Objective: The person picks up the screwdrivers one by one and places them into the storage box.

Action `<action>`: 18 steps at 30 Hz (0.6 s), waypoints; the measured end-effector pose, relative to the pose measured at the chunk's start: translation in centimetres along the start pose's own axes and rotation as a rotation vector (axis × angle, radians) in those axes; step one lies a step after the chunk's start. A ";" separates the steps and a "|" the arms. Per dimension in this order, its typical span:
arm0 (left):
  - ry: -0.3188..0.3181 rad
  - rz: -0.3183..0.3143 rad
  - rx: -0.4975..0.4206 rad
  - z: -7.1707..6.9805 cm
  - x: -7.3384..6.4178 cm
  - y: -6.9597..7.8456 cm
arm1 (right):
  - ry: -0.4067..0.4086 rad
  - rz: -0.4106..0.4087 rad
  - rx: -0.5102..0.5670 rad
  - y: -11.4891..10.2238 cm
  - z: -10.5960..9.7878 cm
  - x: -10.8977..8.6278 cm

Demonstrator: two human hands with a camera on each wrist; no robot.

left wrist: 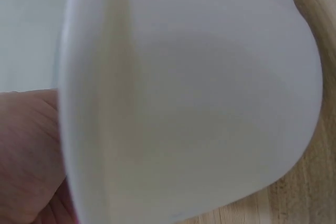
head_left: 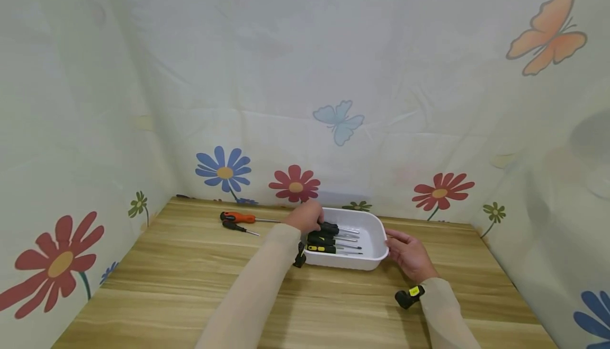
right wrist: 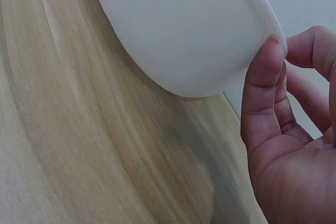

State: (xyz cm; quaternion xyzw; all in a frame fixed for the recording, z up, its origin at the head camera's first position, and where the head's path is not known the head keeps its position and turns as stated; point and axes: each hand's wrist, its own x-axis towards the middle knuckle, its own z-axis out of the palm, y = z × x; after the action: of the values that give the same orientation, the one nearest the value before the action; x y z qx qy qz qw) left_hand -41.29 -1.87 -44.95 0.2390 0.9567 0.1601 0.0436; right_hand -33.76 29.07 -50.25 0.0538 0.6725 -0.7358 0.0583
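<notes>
A white plastic tray point(head_left: 371, 232) holds several screwdrivers with dark handles, some with yellow marks, and metal shafts pointing right. My left hand point(head_left: 306, 215) reaches over the tray's left rim, its curled fingers at the handle of a black screwdriver point(head_left: 329, 227). In the left wrist view the outer wall of the tray point(left wrist: 210, 87) covers those fingers; only part of the left hand point(left wrist: 29, 156) shows. At the opposite end, my right hand point(head_left: 409, 253) pinches the tray's rim between thumb and index finger, seen closely in the right wrist view of the right hand point(right wrist: 289, 145).
Left of the tray, an orange-and-black screwdriver point(head_left: 240, 217) and a smaller black screwdriver point(head_left: 235, 226) lie on the wood-grain table point(head_left: 190, 275). A curtain point(head_left: 267, 73) printed with flowers and butterflies stands behind the table and along both sides.
</notes>
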 end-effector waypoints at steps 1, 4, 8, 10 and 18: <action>-0.001 0.002 0.012 0.1 0.1 0.0 | 0.003 0.001 0.002 0.0 0.0 0.0; -0.007 0.004 0.027 0.5 0.3 -0.3 | 0.008 0.003 0.001 0.0 0.1 0.0; -0.006 0.003 0.022 0.8 0.5 -0.5 | 0.013 0.003 0.002 0.0 0.1 0.0; -0.004 0.010 0.034 0.9 0.5 -0.5 | 0.013 0.003 0.007 0.0 0.0 0.0; -0.007 0.045 0.089 0.9 0.4 -0.5 | 0.000 -0.001 0.011 0.0 -0.1 -0.1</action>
State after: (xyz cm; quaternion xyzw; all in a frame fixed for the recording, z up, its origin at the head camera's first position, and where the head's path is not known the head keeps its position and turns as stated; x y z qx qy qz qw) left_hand -41.73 -1.84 -45.98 0.2627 0.9572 0.1174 0.0327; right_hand -33.69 29.15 -50.22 0.0538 0.6685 -0.7395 0.0578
